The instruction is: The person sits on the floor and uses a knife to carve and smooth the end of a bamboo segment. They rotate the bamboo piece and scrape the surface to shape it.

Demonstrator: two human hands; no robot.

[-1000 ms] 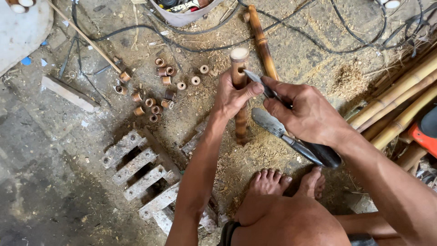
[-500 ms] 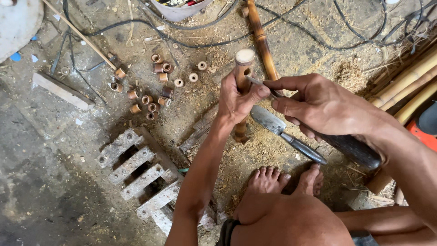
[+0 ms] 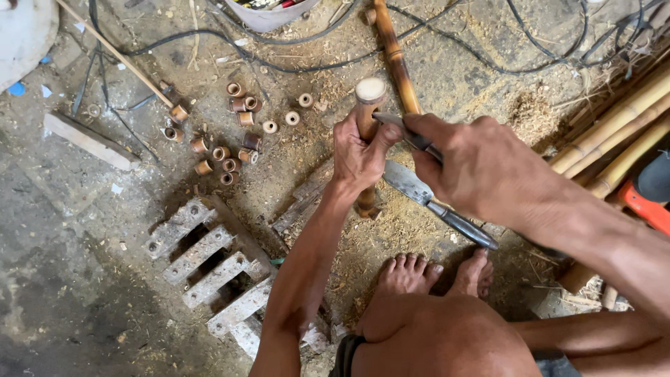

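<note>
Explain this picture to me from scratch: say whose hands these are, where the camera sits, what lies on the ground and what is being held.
There is no machine here. One camera worn on a person's head looks down at their own two bare hands, knee and feet. The left hand grips an upright bamboo piece standing on the sawdust-strewn ground. The right hand holds a large knife with its blade lying against the bamboo. Small cut bamboo rings lie scattered to the left, near a slatted metal grate. A long bamboo stick and dark cables lie beyond, and a bundle of bamboo poles lies to the right.
</note>
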